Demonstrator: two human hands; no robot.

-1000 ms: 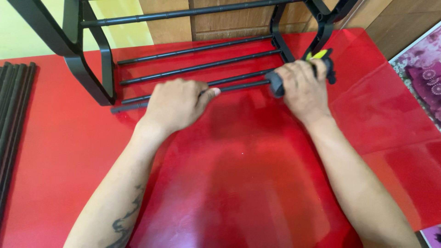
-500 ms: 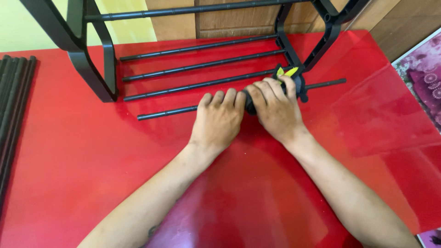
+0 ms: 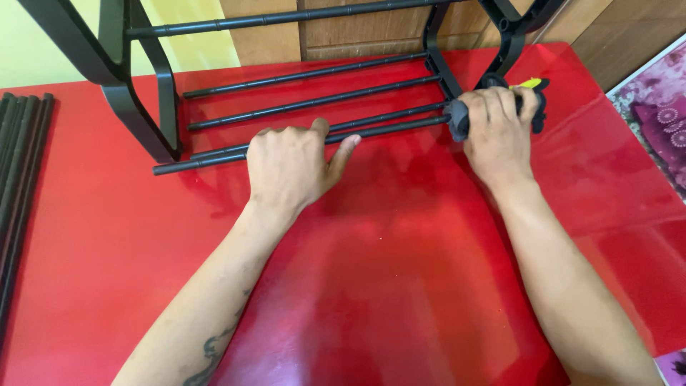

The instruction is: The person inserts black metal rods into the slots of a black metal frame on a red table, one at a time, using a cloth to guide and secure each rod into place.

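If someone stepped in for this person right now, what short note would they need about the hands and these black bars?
Left hand: closed over the loose black rod, near its middle.
Right hand: gripping a black and yellow tool at the rod's right end.
Things: the rod lies on the red table against the black rack frame; three rods already span the frame; spare rods lie at the left edge.
Left: the rod's left end is free, not in the frame.

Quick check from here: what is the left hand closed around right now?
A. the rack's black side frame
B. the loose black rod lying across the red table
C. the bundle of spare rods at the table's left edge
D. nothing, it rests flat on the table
B: the left hand wraps the loose black rod, while the spare rods and side frame lie untouched.
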